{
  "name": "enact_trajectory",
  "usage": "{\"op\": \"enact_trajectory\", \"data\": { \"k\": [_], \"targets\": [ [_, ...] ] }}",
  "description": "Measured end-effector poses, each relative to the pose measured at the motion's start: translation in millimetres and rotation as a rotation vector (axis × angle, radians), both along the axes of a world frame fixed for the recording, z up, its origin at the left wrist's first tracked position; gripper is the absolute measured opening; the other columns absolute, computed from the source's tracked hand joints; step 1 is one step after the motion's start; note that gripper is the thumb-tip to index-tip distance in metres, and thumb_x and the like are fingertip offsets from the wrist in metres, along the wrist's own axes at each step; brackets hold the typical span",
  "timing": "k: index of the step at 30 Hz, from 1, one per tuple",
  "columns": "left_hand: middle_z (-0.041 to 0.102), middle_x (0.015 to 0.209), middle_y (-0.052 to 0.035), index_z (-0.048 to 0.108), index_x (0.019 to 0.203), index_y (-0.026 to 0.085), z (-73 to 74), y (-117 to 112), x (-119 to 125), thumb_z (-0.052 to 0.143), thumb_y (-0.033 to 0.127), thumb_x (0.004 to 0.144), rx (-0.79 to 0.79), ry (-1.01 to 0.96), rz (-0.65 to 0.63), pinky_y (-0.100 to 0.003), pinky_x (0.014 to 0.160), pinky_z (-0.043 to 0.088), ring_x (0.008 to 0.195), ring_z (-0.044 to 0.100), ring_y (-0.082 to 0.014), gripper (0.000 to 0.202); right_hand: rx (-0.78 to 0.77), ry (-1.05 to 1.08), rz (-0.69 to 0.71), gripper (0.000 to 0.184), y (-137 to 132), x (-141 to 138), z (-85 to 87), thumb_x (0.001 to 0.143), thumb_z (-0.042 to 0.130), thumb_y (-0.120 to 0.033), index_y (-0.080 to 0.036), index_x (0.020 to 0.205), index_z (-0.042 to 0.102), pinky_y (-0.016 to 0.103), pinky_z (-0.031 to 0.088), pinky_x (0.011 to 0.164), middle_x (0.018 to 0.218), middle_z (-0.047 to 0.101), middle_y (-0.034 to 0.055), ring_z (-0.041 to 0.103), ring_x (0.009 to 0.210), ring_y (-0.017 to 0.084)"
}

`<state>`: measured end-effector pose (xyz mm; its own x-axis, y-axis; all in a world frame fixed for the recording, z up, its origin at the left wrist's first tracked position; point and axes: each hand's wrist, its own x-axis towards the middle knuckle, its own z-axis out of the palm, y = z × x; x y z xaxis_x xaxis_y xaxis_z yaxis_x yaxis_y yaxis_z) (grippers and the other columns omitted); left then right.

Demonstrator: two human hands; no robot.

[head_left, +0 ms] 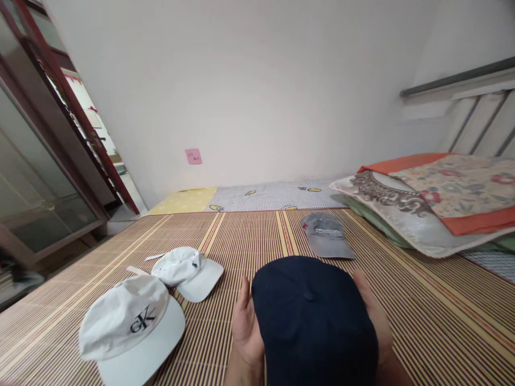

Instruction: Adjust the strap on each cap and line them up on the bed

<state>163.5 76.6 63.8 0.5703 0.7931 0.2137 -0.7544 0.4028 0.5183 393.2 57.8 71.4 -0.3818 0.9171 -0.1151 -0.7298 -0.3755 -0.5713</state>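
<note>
A dark navy cap (314, 321) is held low in the middle of the view, its crown toward me. My left hand (246, 327) grips its left side and my right hand (376, 316) grips its right side, fingers tucked behind the cap. Left of my hands, a white cap with a black logo (129, 327) lies on the striped bamboo mat (442, 311). A smaller white cap (187, 271) lies just beyond it. A grey cap (326, 236) lies farther back on the mat.
Stacked pillows (422, 209) with floral and orange covers sit at the right by a metal bed rail (475, 118). A white wall with a pink note (193, 156) closes the far side. A glass door with a dark red frame (48, 161) stands left.
</note>
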Motion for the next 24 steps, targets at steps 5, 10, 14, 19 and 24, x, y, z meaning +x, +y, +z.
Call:
{"op": "enact_trajectory", "data": {
  "k": [5, 10, 14, 19, 24],
  "targets": [
    [0.081, 0.125, -0.0085, 0.084, 0.112, 0.030, 2.3, 0, 2, 0.047, 0.052, 0.104, 0.032, -0.038, -0.037, -0.050, 0.131, 0.027, 0.146, 0.055, -0.0292, 0.044, 0.017, 0.054, 0.009, 0.059, 1, -4, 1.5, 0.080, 0.068, -0.079, -0.030, 0.107, 0.087, 0.048, 0.037, 0.124, 0.129, 0.080, 0.0097, 0.060, 0.140, 0.035],
    [0.079, 0.130, -0.0111, 0.083, 0.117, 0.026, -4.7, 2, 1, 0.052, 0.057, 0.101, -0.029, -0.026, -0.115, -0.048, 0.129, 0.030, 0.144, 0.058, -0.0311, 0.047, 0.023, 0.068, 0.013, 0.058, 1, -7, 1.2, 0.083, 0.065, -0.079, -0.030, 0.106, 0.087, 0.049, 0.037, 0.123, 0.126, 0.081, 0.0093, 0.061, 0.139, 0.034],
    [0.082, 0.124, -0.0101, 0.082, 0.119, 0.026, -8.3, 4, 1, 0.055, 0.057, 0.101, -0.076, -0.048, -0.107, -0.049, 0.128, 0.032, 0.141, 0.060, -0.0310, 0.045, 0.011, 0.097, 0.007, 0.058, 2, -6, -4.0, 0.085, 0.062, -0.079, -0.030, 0.102, 0.087, 0.049, 0.038, 0.122, 0.124, 0.082, 0.0097, 0.062, 0.138, 0.034],
    [0.083, 0.119, -0.0101, 0.083, 0.117, 0.026, -7.5, 5, 1, 0.062, 0.059, 0.096, -0.127, -0.036, -0.093, -0.054, 0.127, 0.034, 0.139, 0.062, -0.0335, 0.045, 0.052, 0.043, 0.027, 0.061, 3, -4, -8.6, 0.086, 0.062, -0.079, -0.027, 0.111, 0.084, 0.055, 0.039, 0.122, 0.125, 0.081, 0.0116, 0.063, 0.138, 0.034],
    [0.084, 0.118, -0.0071, 0.084, 0.115, 0.026, -6.3, 3, -3, 0.056, 0.051, 0.102, -0.051, -0.063, -0.110, -0.048, 0.131, 0.027, 0.140, 0.061, -0.0297, 0.040, 0.082, -0.019, 0.052, 0.072, 1, -1, -14.3, 0.082, 0.059, -0.087, -0.024, 0.105, 0.084, 0.055, 0.042, 0.120, 0.121, 0.082, 0.0143, 0.063, 0.136, 0.035]
  ]
}}
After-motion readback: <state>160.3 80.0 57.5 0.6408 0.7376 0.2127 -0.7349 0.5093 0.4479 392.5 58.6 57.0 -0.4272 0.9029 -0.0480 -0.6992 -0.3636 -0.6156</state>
